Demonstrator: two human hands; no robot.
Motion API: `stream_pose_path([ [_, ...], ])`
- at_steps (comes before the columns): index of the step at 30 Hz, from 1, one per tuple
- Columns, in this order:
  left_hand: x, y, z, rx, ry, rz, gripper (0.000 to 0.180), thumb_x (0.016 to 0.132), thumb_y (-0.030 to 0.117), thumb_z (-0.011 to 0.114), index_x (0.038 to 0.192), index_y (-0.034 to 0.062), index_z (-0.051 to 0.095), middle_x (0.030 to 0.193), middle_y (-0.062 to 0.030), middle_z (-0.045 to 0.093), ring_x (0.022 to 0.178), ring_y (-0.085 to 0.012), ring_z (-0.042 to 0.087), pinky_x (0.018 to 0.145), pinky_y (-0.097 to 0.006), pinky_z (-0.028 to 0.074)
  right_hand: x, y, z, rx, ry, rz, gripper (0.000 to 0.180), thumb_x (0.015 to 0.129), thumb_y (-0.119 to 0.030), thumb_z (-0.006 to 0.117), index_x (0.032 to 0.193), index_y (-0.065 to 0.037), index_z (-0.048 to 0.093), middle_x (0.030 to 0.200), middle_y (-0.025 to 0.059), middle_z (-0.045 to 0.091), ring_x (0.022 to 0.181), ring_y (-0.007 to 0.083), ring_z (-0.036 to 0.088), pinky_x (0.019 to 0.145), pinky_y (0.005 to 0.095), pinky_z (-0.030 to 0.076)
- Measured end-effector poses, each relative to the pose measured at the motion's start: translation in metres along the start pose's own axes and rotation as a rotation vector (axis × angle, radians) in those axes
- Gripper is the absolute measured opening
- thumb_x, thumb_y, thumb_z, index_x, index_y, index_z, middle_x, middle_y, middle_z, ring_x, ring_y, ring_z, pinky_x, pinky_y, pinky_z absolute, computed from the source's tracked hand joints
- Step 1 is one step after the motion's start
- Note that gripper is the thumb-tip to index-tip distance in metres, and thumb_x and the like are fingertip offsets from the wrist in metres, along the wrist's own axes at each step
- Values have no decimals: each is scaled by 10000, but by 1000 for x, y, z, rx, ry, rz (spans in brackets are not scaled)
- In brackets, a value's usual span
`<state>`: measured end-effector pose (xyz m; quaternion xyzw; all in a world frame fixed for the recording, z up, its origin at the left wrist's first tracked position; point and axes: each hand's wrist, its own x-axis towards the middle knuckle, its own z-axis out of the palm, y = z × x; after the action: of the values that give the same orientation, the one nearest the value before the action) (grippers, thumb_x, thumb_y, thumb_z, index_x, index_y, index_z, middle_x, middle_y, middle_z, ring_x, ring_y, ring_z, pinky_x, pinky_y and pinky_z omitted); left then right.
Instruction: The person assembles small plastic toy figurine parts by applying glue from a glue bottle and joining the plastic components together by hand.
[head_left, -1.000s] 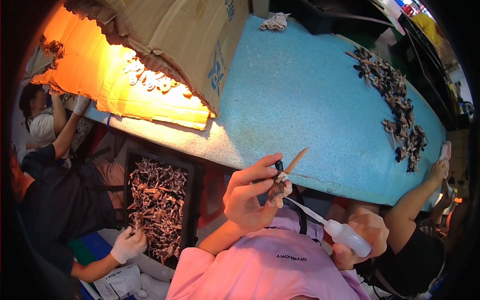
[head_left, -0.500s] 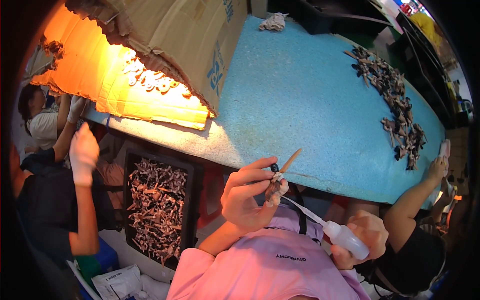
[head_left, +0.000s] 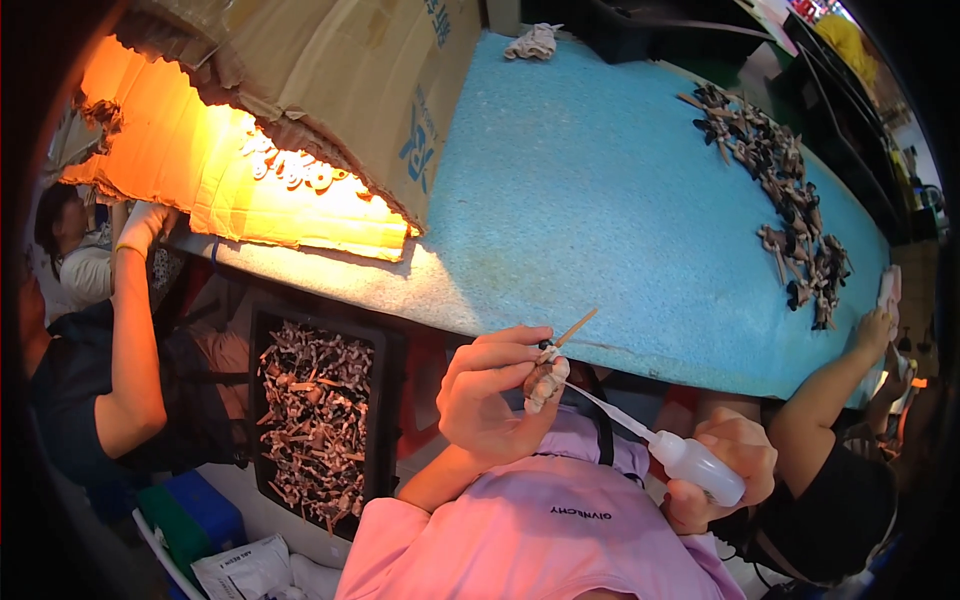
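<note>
My left hand (head_left: pixel 492 395) pinches a small figurine (head_left: pixel 545 384) in front of my chest. The figurine has a dark top, a pale body and a long thin tan piece (head_left: pixel 578 326) sticking up to the right. My right hand (head_left: pixel 733 458) is wrapped round a translucent squeeze bottle (head_left: pixel 697 467), which lies tilted with its long thin nozzle (head_left: pixel 607 409) aimed up and left. The nozzle's tip is at the figurine's lower right side; whether it touches I cannot tell.
A blue-topped table (head_left: pixel 560 200) lies ahead, with a heap of small figurines (head_left: pixel 780 190) at its right. A torn cardboard box (head_left: pixel 330 80) glows inside at the left. Below it, a black crate (head_left: pixel 385 400) is full of similar pieces. Co-workers' arms (head_left: pixel 135 340) show at both sides.
My left hand has turned the figurine, so more of its pale side shows. The bottle stays close to it. The co-worker's hand on the left has moved up toward the cardboard.
</note>
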<state>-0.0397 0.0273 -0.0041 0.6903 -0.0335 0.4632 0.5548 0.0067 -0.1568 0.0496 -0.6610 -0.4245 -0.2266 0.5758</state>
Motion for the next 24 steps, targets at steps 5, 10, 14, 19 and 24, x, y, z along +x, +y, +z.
stream_pose_path([
  [5,-1,0,0,-5,-9,-6,360,627,-99,708,901,-12,492,880,-150,557,822,-296,635,632,-331,548,0,-1,0,-53,-45,22,458,585,-236,806,789,58,521,507,100,479,356,177,441,310,261,334],
  [10,-1,0,-1,-8,-22,-5,385,620,-98,709,921,-13,484,886,-155,554,823,-298,634,638,-335,547,-1,-1,-2,-51,-22,-12,460,582,-240,809,781,58,521,520,102,480,356,181,439,311,264,340],
  [14,-2,0,-1,-8,-26,-8,394,617,-102,704,930,-14,480,890,-157,555,818,-298,635,648,-341,546,-2,0,-1,-44,-15,-7,458,581,-236,811,778,59,522,522,104,476,353,184,435,308,263,333],
  [19,-1,-1,-1,-5,-28,-10,393,614,-100,703,926,-15,480,887,-160,562,805,-301,637,651,-352,541,-1,1,-1,-38,-33,-15,452,581,-231,811,776,59,525,521,106,474,348,181,428,304,262,323],
  [24,-1,0,-1,-9,-42,-21,394,611,-96,704,924,-18,479,885,-163,568,793,-302,637,652,-356,538,-1,1,-1,-45,-25,-44,447,584,-228,810,773,60,525,519,108,472,347,179,424,301,259,315],
])
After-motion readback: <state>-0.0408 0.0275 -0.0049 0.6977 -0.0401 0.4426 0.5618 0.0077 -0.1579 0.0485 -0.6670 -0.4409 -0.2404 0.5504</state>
